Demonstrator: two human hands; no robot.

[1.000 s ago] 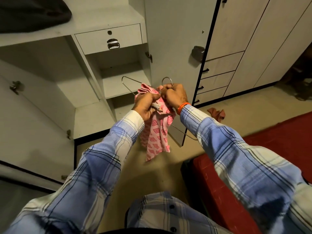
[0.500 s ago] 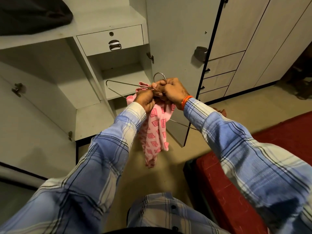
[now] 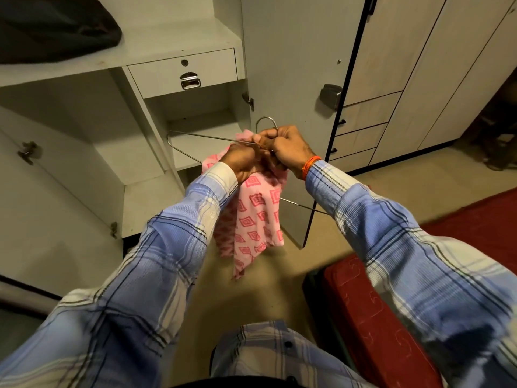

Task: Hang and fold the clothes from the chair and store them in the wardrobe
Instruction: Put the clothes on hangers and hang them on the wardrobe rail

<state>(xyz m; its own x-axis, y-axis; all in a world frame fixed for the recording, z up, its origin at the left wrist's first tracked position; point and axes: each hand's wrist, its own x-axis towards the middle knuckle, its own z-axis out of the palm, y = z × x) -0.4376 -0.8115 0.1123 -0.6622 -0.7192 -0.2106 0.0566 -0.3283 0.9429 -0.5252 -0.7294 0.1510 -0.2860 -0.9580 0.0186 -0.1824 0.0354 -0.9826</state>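
Wardrobe (image 3: 195, 152) behind hanger (image 3: 212, 138) (half-hidden)

There are two hands, a left one (image 3: 243, 163) and a right one (image 3: 285, 147). There is one wire hanger (image 3: 195, 137) and one pink cloth (image 3: 251, 219). The open wardrobe has one small drawer (image 3: 181, 71). One dark bag (image 3: 56, 26) sits on its top shelf (image 3: 167, 43).
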